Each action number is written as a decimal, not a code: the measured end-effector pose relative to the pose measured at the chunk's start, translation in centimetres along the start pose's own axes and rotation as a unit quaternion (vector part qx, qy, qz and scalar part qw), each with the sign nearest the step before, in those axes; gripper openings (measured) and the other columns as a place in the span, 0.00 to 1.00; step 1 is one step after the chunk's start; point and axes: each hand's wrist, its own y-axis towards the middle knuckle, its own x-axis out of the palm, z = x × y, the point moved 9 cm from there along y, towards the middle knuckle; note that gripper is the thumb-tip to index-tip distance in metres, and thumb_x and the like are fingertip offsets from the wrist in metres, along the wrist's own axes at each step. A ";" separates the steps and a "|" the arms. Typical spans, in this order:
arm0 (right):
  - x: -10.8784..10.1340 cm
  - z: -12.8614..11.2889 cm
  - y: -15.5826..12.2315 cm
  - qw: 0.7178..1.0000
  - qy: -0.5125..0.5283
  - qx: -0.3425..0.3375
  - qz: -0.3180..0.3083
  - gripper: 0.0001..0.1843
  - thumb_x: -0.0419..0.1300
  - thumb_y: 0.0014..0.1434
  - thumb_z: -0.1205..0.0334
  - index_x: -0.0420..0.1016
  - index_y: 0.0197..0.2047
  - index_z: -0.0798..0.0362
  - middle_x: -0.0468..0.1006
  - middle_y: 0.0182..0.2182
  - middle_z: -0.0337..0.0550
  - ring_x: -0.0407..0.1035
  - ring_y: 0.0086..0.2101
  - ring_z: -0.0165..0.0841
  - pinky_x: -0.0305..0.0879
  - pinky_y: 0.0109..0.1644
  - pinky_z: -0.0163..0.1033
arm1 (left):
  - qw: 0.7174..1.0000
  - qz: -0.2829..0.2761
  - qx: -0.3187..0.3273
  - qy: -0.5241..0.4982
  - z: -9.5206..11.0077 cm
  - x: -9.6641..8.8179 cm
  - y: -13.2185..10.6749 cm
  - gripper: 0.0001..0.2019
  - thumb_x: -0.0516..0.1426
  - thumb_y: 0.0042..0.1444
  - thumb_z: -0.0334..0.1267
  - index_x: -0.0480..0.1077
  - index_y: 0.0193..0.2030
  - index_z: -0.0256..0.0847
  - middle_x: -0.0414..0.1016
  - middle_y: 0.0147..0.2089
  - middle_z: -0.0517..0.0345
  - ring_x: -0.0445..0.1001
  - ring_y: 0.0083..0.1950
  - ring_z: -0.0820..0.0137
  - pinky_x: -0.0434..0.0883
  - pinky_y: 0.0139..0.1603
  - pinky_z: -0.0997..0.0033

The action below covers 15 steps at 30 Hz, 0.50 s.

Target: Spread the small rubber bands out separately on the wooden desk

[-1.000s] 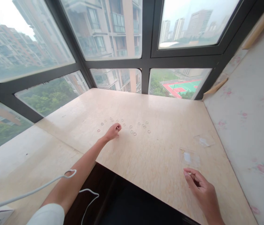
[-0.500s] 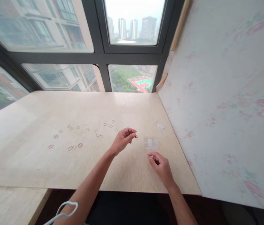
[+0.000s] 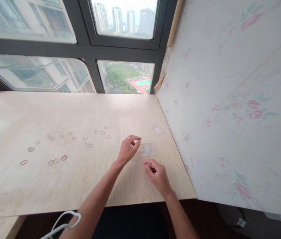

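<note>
A small clear plastic box (image 3: 151,149) with dividers lies on the table's right side. One thin gold-coloured ring (image 3: 142,145) shows at its far left corner. Just above that corner is my left hand (image 3: 128,148), its thumb and forefinger tips slightly apart with no ring visible between them. My right hand (image 3: 157,175) hovers in front of the box's near edge, thumb and fingers curled together; what they hold, if anything, is too small to make out. To the left lie several loose rings, among them a red ring (image 3: 24,162), a dark red ring (image 3: 64,158) and a grey ring (image 3: 31,149).
A crumpled clear plastic bag (image 3: 157,129) rests behind the box, near the flowered wall (image 3: 205,116). Dark-framed windows (image 3: 125,53) close off the back of the pale table (image 3: 55,189). A white looped cord (image 3: 67,220) is by my left forearm.
My left hand has reached the box's left corner, and the small ring seen at its fingertips no longer shows there. My view has turned right; my right hand keeps its place before the box.
</note>
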 end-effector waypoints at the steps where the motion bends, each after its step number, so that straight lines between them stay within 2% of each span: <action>1: 0.0 0.0 0.0 1.000 0.000 0.000 0.000 0.09 0.54 0.61 0.61 0.74 0.36 0.54 0.61 0.17 0.31 0.58 0.19 0.26 0.54 0.24 0.31 | 1.000 0.009 -0.013 -0.014 -0.4 -0.5 -0.3 0.10 0.54 0.56 0.38 0.76 0.38 0.39 0.76 0.39 0.54 0.66 0.27 0.75 0.66 0.31 0.73; 3: 0.0 -0.1 -0.1 1.000 -0.001 -0.001 0.000 0.09 0.54 0.61 0.60 0.74 0.36 0.54 0.61 0.17 0.31 0.58 0.19 0.26 0.54 0.25 0.31 | 0.998 0.003 -0.047 -0.044 -1.3 -1.2 -1.2 0.12 0.53 0.56 0.39 0.76 0.36 0.38 0.76 0.36 0.55 0.67 0.27 0.74 0.66 0.30 0.74; 6: 0.0 -0.1 -0.1 1.000 -0.003 0.002 0.000 0.09 0.54 0.62 0.60 0.74 0.37 0.53 0.61 0.18 0.31 0.58 0.20 0.27 0.55 0.25 0.32 | 0.993 -0.051 -0.083 -0.073 -2.1 -1.9 -3.3 0.12 0.51 0.55 0.38 0.74 0.31 0.38 0.74 0.29 0.58 0.68 0.27 0.73 0.66 0.31 0.74; 8: 0.0 0.0 -0.1 1.000 -0.004 0.006 0.001 0.09 0.54 0.62 0.59 0.74 0.37 0.53 0.60 0.18 0.31 0.58 0.20 0.27 0.55 0.25 0.32 | 0.990 -0.071 -0.088 -0.080 -2.4 -2.8 -4.9 0.13 0.51 0.56 0.40 0.73 0.29 0.38 0.73 0.28 0.58 0.68 0.28 0.73 0.67 0.31 0.74; 12: 0.0 0.4 -0.1 1.000 -0.016 0.011 0.003 0.10 0.55 0.62 0.57 0.74 0.36 0.53 0.58 0.18 0.31 0.55 0.20 0.27 0.52 0.24 0.32 | 0.991 -0.063 -0.092 -0.070 -3.4 -5.4 -7.6 0.14 0.50 0.59 0.43 0.73 0.33 0.39 0.74 0.32 0.56 0.69 0.31 0.72 0.68 0.32 0.73; 15: 0.1 0.7 -0.3 1.000 -0.029 0.012 0.004 0.11 0.55 0.61 0.56 0.74 0.36 0.54 0.58 0.18 0.32 0.55 0.20 0.28 0.52 0.23 0.33 | 0.995 -0.031 -0.084 -0.054 -4.4 -7.4 -8.8 0.13 0.52 0.59 0.43 0.74 0.33 0.39 0.76 0.34 0.55 0.72 0.35 0.69 0.68 0.35 0.71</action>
